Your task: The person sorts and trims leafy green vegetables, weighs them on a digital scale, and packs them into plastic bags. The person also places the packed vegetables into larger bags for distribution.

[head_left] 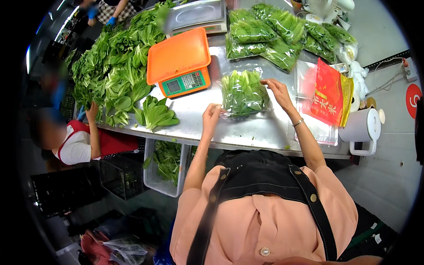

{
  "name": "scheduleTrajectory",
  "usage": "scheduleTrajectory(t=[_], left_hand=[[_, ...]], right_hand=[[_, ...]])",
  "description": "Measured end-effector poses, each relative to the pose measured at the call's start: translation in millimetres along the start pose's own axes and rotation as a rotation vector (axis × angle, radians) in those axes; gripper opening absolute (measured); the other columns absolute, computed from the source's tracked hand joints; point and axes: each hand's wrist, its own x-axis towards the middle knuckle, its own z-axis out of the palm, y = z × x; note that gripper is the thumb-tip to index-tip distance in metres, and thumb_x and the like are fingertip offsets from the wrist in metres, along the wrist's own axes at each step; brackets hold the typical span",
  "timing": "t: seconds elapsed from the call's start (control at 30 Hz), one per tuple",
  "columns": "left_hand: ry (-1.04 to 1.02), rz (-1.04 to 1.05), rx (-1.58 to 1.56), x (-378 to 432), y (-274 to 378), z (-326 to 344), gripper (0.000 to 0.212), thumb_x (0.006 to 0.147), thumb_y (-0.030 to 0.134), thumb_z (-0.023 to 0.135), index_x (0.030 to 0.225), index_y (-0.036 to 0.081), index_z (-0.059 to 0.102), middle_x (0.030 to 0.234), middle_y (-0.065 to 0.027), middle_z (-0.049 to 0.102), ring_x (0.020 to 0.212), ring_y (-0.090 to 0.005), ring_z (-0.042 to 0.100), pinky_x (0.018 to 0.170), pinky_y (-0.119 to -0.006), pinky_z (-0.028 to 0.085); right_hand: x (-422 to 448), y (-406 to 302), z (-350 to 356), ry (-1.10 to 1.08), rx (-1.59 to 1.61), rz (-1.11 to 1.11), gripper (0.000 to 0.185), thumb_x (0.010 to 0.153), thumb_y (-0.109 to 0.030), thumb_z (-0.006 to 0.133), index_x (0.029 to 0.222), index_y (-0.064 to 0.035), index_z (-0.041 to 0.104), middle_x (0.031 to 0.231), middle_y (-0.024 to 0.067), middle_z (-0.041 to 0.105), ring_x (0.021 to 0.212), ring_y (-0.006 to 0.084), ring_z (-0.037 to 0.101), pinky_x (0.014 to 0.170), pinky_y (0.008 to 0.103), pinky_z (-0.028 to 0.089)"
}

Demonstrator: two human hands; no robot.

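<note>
A clear plastic bag of leafy greens (245, 92) lies on the steel table in front of me. My left hand (211, 117) pinches the bag's lower left edge between thumb and fingers. At its upper right edge is my right hand (277, 92), fingers loosely bent and touching or almost touching the plastic; whether it grips is unclear. Left of the bag stands an orange digital scale (179, 59), its pan holding only small leaf scraps. One loose bunch of greens (156, 114) rests near the front edge of the table.
Filled bags of greens (255, 31) are piled at the back. Flat clear bags (303, 74) and a red rice bag (328, 94) lie right, beside a white kettle (359, 129). Loose greens (116, 73) heap left, where co-workers' hands work. A white crate (180, 165) stands below.
</note>
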Motion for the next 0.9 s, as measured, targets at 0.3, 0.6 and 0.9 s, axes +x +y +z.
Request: scheduleTrajectory(t=[0.3,0.6,0.9], left_hand=[[0.115,0.269,0.458,84,19,25,0.027,0.090,0.022,0.049,0.095,-0.001,0.062,0.083,-0.0096,0.064,0.079,-0.0151,0.058,0.073,-0.027,0.043],[0.293,0.101,1.000,152,-21,25,0.033,0.088,0.025,0.043,0.075,0.001,0.062,0.068,-0.0156,0.063,0.069,-0.0338,0.061,0.064,-0.042,0.047],[0.384,0.021,1.164,146,-29,39,0.031,0.087,0.027,0.047,0.078,0.002,0.064,0.074,-0.0221,0.063,0.073,-0.0383,0.062,0.064,-0.048,0.048]], right_hand=[[44,23,16,0.062,-0.013,0.038,0.039,0.096,-0.031,0.035,0.115,-0.0046,0.055,0.099,0.0157,0.064,0.092,0.0238,0.063,0.084,0.0319,0.045],[86,87,25,0.135,-0.685,0.150,0.046,0.093,-0.035,0.034,0.077,0.0003,0.059,0.069,0.0210,0.061,0.062,0.0343,0.060,0.061,0.0422,0.048],[70,37,16,0.353,-0.772,0.278,0.028,0.086,-0.025,0.050,0.100,-0.0014,0.054,0.104,0.0214,0.057,0.094,0.0384,0.056,0.075,0.0449,0.045]])
